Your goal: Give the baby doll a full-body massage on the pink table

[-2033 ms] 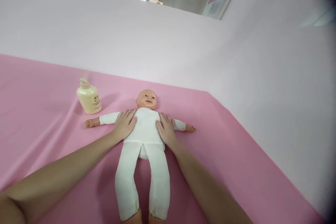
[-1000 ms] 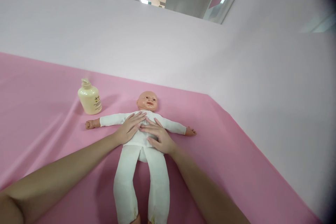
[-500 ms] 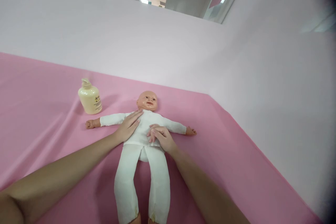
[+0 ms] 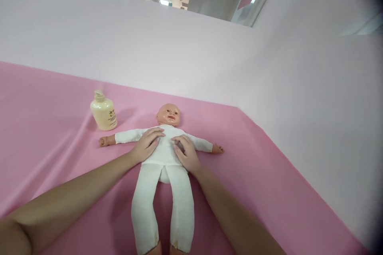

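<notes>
Both our hands lie flat on the doll's chest.

The doll [image 4: 163, 155] lies face up on the pink sheet [image 4: 269, 183], arms spread, legs toward us. Our left hand [image 4: 146, 143] rests open on its chest, fingers spread toward the neck; our right hand [image 4: 187, 153] rests open just beside it, palm down on the white suit, fingers loosely together. Neither hand grips anything; the fingertips of the two nearly meet over the breastbone. A cream bottle [image 4: 103, 111] stands upright on the sheet beyond the doll's outstretched arm, near it but apart. As we judge it, the sheet is loose and creased, so a hard push could slide the doll or bunch the cloth; a wide sweep of our left arm could tip the bottle.
</notes>
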A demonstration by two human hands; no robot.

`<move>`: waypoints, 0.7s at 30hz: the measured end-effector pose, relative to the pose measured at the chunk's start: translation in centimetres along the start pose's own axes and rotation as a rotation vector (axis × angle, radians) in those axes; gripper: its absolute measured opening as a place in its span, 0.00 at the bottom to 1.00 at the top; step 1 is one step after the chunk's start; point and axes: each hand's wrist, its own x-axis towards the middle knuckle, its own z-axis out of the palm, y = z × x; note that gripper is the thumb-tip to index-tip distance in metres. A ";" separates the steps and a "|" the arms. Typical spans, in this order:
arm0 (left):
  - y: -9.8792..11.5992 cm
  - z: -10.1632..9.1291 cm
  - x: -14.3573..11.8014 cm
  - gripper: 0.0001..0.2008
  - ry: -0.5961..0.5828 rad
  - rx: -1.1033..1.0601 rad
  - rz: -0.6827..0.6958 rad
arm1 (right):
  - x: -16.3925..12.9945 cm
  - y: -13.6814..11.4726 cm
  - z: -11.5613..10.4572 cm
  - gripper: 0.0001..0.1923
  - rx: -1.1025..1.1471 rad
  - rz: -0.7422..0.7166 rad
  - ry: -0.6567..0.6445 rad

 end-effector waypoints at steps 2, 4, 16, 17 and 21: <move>0.5 -0.3 0.0 0.14 -0.019 -0.022 0.116 | 0.0 0.2 -0.3 0.20 -0.086 -0.103 -0.075; 1.1 -0.6 0.0 0.14 -0.075 -0.067 0.236 | 0.1 0.3 -0.6 0.27 -0.171 -0.170 -0.187; 1.2 -0.2 0.1 0.17 -0.101 -0.140 -0.019 | 0.4 0.3 -0.2 0.24 -0.092 0.069 -0.198; 1.1 -0.2 0.2 0.17 -0.081 -0.131 -0.052 | 0.4 0.3 -0.2 0.23 -0.097 0.071 -0.164; 0.8 -0.2 0.2 0.16 -0.023 -0.079 -0.117 | 0.5 0.5 -0.2 0.17 -0.156 0.083 -0.038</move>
